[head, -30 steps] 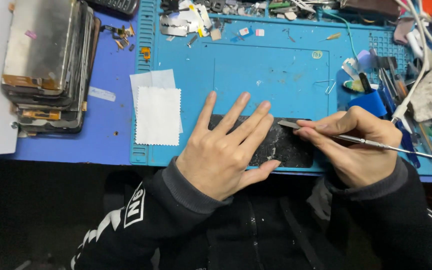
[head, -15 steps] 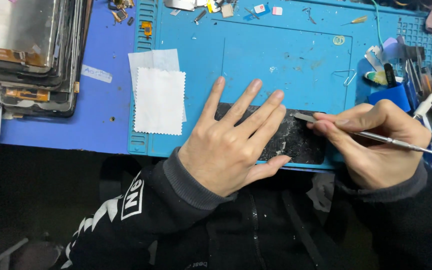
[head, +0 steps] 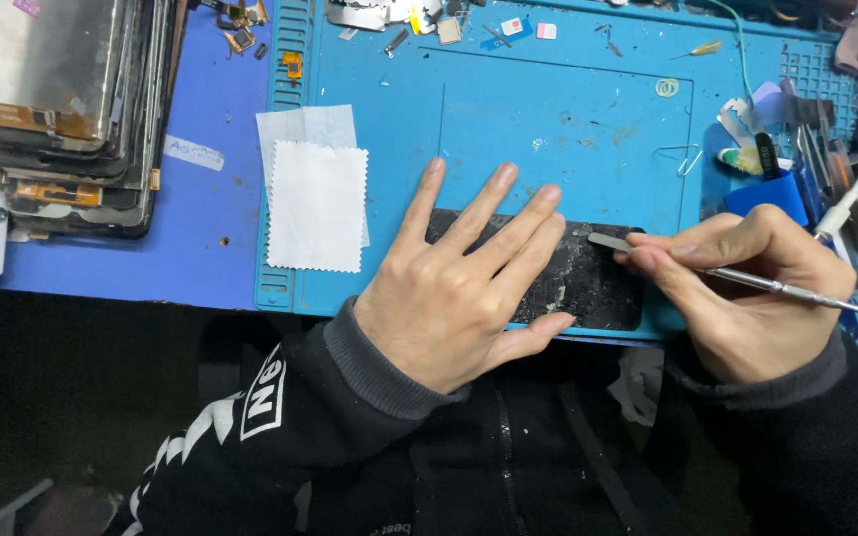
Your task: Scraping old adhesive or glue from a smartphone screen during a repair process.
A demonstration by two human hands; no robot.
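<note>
The flat black phone panel with the scuffed, dusty surface [head: 588, 283] lies at the near edge of the blue silicone work mat [head: 548, 129]. Left hand [head: 454, 288] is spread flat on it, same as a second ago. Right hand [head: 747, 283] pinches the thin metal spudger [head: 747, 281], and its blade tip has crept onto the panel's right end, so the scraping looks underway. White zigzag-edged cloth [head: 317, 205] sits left, a stack of old screens [head: 62, 109] beyond.

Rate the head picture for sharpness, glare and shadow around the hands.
Head view: sharp across the blue silicone work mat, with no motion blur on the left hand or right hand; light is even, shadows faint; soft glare on the stacked phone screens; below the table edge, the black sleeves sink into near darkness.
</note>
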